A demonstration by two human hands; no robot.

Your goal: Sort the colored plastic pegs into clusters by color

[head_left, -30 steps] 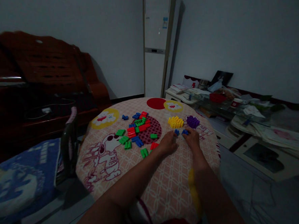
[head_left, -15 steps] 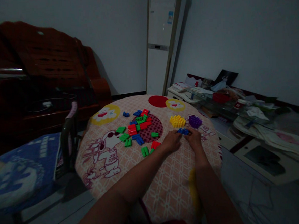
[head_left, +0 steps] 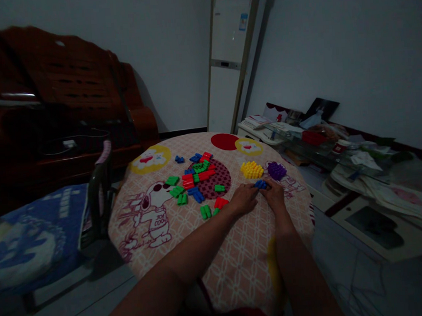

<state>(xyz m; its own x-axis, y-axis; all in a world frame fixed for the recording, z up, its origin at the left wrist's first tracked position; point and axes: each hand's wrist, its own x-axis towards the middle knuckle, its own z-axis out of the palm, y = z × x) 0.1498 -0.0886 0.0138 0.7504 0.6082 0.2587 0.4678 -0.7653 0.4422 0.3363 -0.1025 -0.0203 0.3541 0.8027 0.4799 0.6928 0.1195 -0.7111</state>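
Blue blocks [head_left: 260,185] sit pinched between the left hand [head_left: 245,199] and right hand [head_left: 275,195], which meet fingertip to fingertip. Yellow blocks [head_left: 252,170] and purple blocks [head_left: 276,170] lie just beyond the hands.

No legible text anywhere.

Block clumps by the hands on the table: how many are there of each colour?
yellow block clump: 1
purple block clump: 1
blue block clump, pinched between the left hand and the right hand: 1
Total: 3
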